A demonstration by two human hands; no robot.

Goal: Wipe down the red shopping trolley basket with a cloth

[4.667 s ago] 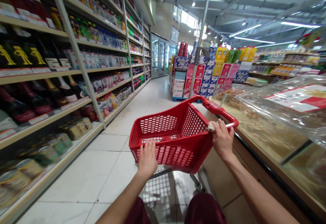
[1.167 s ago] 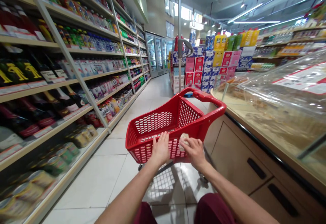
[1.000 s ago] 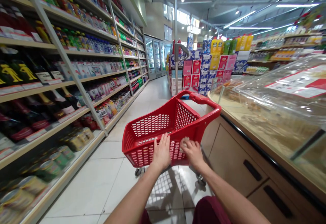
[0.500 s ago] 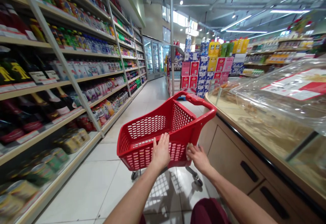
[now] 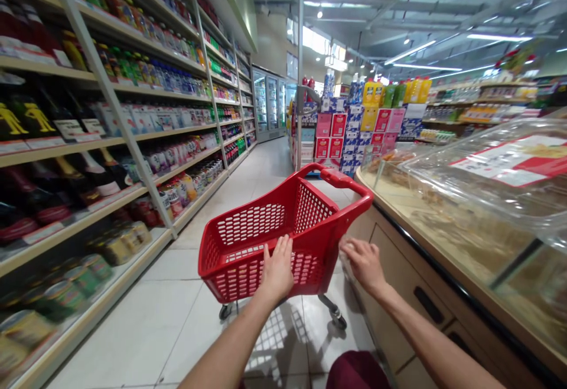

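A red plastic shopping cart (image 5: 266, 224) with mesh sides stands in front of me, turned sideways, and its basket holds nothing that I can see. My left hand (image 5: 277, 268) lies on the near side of the basket, fingers stretched out along the upper edge. To the right of the cart's near side, under the handle (image 5: 343, 183), my right hand (image 5: 364, 263) is held with bent fingers. A small whitish cloth (image 5: 347, 248) shows at its fingertips, mostly hidden by them. A narrow gap seems to part this hand from the cart.
Tall shelves of bottles and cans (image 5: 159, 94) line the left side. A wooden display counter (image 5: 394, 283) with clear plastic covers (image 5: 487, 182) runs close along the right. Ahead stand stacked drink boxes (image 5: 339, 132), a metal post (image 5: 300, 52) and glass-door fridges (image 5: 268, 103). Pale tiles form the aisle floor.
My right hand has drawn away from the cart's side, moving right and slightly up with the cloth. My left hand stays on the basket. The cart appears slightly lower and farther left in view.
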